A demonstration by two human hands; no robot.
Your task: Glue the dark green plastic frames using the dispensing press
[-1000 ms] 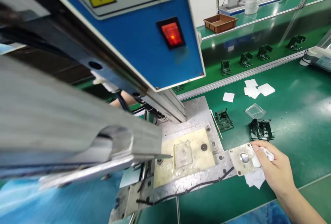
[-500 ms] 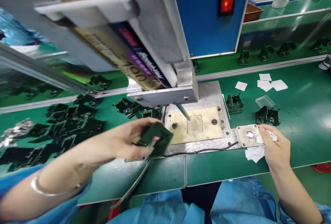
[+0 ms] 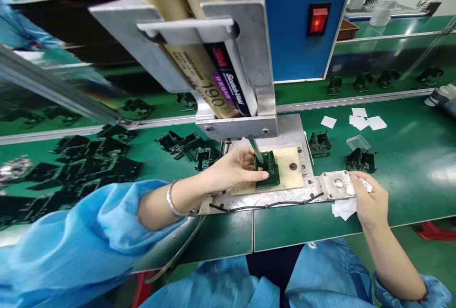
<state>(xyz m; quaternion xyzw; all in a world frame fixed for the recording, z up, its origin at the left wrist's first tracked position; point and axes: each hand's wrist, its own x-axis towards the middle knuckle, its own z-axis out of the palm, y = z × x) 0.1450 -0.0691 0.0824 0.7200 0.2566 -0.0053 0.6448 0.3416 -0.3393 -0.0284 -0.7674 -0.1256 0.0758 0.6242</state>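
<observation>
My left hand (image 3: 245,165) grips a dark green plastic housing (image 3: 268,177) by its left side, thumb in front. The housing is on the cream-coloured fixture plate (image 3: 290,180), right under the thin nozzle (image 3: 255,149) of a glue dispenser. The nozzle tip reaches into or just over the housing; I cannot tell whether it touches. My right hand (image 3: 372,203) is closed on a crumpled white paper (image 3: 366,186), against the right end of a metal block with a round button (image 3: 338,183). Beneath that block lie more white papers (image 3: 345,209).
The dispenser's glue cartridge (image 3: 221,80) hangs above the plate, beside a blue control box (image 3: 299,47) with a lit red switch (image 3: 318,20). Many dark green parts (image 3: 85,161) cover the left bench. Two housings, a clear plastic piece (image 3: 358,142) and white squares (image 3: 376,123) lie right.
My left hand has moved right with the green housing, from left of the fixture onto its plate under the nozzle. My right hand stays by the button block. The view has shifted slightly.
</observation>
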